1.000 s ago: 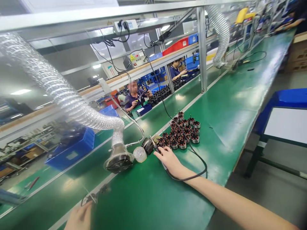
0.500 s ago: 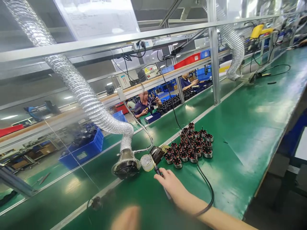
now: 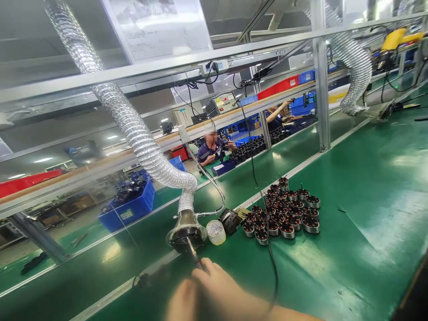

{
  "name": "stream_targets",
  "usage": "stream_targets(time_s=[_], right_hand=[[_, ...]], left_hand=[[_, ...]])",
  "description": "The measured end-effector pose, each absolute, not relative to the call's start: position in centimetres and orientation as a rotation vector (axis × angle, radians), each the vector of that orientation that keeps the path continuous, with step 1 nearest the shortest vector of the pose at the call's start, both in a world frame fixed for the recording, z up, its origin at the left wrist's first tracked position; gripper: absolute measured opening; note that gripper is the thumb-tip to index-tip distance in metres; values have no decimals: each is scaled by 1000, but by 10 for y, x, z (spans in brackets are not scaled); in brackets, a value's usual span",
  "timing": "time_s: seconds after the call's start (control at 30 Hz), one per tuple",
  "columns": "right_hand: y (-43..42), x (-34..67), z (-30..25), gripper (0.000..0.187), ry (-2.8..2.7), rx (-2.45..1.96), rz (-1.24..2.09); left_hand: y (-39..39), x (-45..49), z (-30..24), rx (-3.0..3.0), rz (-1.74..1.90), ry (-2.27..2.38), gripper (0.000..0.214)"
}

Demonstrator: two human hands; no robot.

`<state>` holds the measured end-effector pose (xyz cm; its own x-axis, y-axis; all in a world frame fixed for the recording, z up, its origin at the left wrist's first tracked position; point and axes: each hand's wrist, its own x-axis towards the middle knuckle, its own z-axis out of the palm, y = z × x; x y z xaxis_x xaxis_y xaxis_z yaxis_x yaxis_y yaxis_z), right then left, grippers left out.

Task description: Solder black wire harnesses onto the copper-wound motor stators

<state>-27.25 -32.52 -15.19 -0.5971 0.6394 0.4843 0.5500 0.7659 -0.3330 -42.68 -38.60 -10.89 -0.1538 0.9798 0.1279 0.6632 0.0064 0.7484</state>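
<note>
My right hand (image 3: 227, 294) is closed round the handle of a soldering iron (image 3: 194, 255), whose metal tip points up toward the fume extractor nozzle (image 3: 187, 234). The iron's black cord (image 3: 272, 267) runs from my hand up past a cluster of several round motor stators (image 3: 284, 214) on the green bench. My left hand (image 3: 179, 303) is a blur at the bottom edge just left of the right hand; its fingers cannot be made out. A small clear cup (image 3: 216, 232) and a black iron stand (image 3: 231, 220) sit beside the nozzle.
A silver flexible duct (image 3: 133, 129) curves down to the nozzle. Metal frame posts (image 3: 323, 80) and a rail divide the bench. Across it sit blue bins (image 3: 130, 207) and two other workers (image 3: 210, 149) with more stators. A second duct (image 3: 356, 67) hangs at the far right.
My right hand has lifted the soldering iron off the stand area and drawn it back toward me and leftward. The left hand has come in beside it. The view has shifted left.
</note>
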Motion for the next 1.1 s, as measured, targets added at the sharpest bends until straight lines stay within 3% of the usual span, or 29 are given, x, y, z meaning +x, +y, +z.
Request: stream_targets(time_s=[0.3,0.57,0.83,1.1], right_hand=[[-329,-265,-180,63,-2081,-904,258],[-340,-255,-158,66,-1972,-984,275],[-333,-257,-159,48,-1866,-801,674],[-334,-257,-159,47,-1877,-811,699]], left_hand=[[-371,-425,-127,1530,957,1837,58],[-391,-430,-114,1457,948,1747,57],[-387,-424,-112,1299,1078,1736,42],[-375,-410,-109,1210,1141,1699,42]])
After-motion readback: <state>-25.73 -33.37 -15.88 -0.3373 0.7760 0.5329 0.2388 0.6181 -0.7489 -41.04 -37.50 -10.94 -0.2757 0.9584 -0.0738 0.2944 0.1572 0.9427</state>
